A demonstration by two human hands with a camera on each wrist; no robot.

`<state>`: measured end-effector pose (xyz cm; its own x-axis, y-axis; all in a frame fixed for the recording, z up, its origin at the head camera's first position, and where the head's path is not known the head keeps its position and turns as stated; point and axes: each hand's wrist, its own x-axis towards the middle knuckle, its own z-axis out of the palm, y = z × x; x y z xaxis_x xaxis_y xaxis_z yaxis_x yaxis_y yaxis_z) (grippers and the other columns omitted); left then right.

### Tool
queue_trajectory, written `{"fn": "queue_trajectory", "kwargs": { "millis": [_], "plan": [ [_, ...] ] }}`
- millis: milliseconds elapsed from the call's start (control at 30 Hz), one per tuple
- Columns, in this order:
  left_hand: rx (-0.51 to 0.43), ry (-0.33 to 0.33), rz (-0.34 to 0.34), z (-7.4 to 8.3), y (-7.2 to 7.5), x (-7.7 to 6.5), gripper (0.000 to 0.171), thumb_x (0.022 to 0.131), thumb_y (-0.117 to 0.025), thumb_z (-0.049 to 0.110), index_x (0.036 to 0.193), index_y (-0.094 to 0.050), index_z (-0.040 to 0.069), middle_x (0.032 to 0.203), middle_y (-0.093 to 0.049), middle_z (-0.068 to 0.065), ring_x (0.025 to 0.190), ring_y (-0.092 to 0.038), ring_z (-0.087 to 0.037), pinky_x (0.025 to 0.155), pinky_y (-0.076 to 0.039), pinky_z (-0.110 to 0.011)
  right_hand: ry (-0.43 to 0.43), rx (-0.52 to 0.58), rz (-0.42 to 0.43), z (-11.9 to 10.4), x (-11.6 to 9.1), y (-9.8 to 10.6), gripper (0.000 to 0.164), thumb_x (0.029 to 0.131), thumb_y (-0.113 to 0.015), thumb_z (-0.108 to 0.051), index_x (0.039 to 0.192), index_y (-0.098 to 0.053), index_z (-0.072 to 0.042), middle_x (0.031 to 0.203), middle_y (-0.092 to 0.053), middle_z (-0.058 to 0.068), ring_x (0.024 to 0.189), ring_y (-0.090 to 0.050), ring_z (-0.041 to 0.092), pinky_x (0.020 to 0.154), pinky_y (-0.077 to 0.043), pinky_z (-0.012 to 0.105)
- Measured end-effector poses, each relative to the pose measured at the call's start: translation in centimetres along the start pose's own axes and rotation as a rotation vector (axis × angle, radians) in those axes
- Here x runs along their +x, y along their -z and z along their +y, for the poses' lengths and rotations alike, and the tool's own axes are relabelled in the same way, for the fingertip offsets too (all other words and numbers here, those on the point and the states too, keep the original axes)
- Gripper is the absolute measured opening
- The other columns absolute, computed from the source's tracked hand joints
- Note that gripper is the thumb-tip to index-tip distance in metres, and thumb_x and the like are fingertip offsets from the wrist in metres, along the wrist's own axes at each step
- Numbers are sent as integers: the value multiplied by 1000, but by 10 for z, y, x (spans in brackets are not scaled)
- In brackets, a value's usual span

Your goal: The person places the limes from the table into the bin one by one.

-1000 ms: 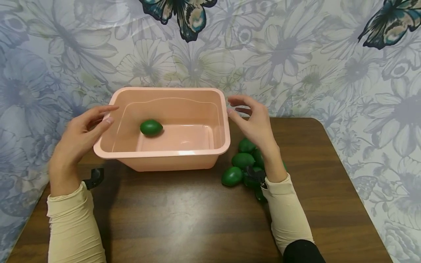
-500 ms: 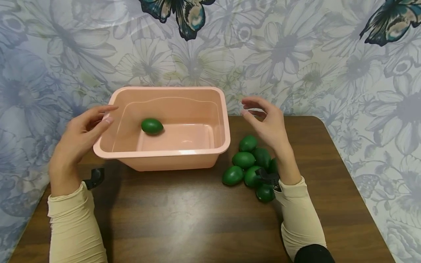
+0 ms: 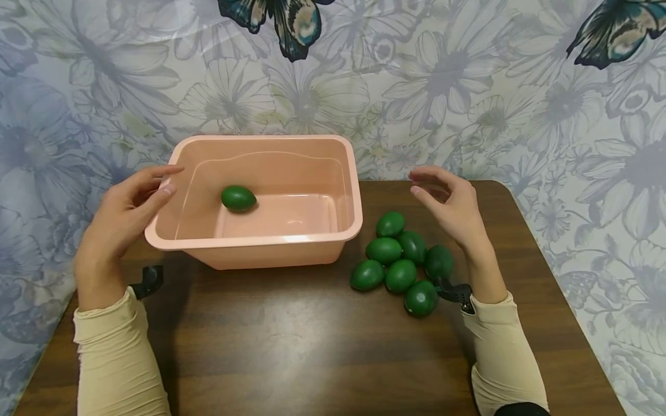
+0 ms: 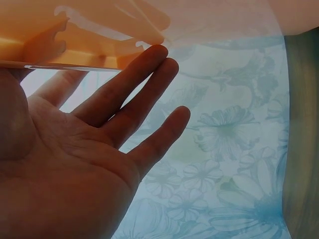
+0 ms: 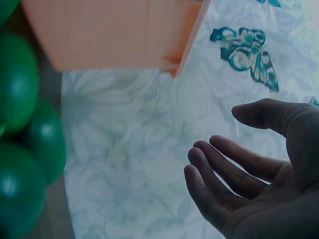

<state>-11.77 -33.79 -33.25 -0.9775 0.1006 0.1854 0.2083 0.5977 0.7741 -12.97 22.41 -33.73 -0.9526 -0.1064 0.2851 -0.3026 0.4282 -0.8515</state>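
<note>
Table (image 3: pixel 291 335): seven green ovals (image 3: pixel 400 275), an eighth (image 3: pixel 238 198) in one tub (image 3: pixel 276 256)

The left hand (image 4: pixel 94 144) shows its palm, three fingers reaching up and rightward. A peach-orange plastic bin (image 4: pixel 30 30) spans the upper left; the topmost fingertip overlaps its corner. Behind lies a pale blue-and-white flower-printed backdrop (image 4: pixel 224 129), with a brown wood-grained counter (image 4: pixel 305 134) along the right.
</note>
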Motion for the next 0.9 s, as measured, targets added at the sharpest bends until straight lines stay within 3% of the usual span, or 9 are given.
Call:
{"fn": "queue_trajectory", "kwargs": {
  "millis": [267, 533, 667, 900],
  "plan": [
    [23, 14, -2, 0, 1, -1, 46, 107, -64, 28, 152, -58, 28, 125, -66, 18, 101, -64, 1, 79, -45, -9, -48, -14, -62, 18, -8, 19, 34, 103, -72, -25, 134, -71, -12, 130, -72, 7, 119, -68, 17, 99, -54, 24],
    [18, 14, -5, 2, 1, -1, 46, 107, -63, 27, 153, -58, 28, 125, -66, 14, 99, -64, -3, 78, -46, -9, -126, -67, -185, 34, -22, 38, 39, 104, -70, -31, 139, -68, -15, 137, -68, 7, 123, -66, 18, 101, -50, 16],
    [17, 12, -4, 2, 1, 0, 46, 107, -63, 28, 153, -58, 28, 125, -66, 14, 99, -64, -3, 78, -47, -9, -115, -35, -242, 48, -30, 53, 40, 104, -71, -24, 142, -65, -13, 141, -65, 11, 127, -65, 23, 102, -50, 17],
    [14, 14, -8, 0, 1, 0, 46, 107, -63, 28, 153, -58, 28, 125, -67, 13, 99, -66, -3, 77, -48, -10, -119, 84, -418, 76, -37, 71, 49, 100, -73, -9, 147, -59, -10, 149, -60, 14, 134, -62, 18, 104, -54, 25]
  ]
}}
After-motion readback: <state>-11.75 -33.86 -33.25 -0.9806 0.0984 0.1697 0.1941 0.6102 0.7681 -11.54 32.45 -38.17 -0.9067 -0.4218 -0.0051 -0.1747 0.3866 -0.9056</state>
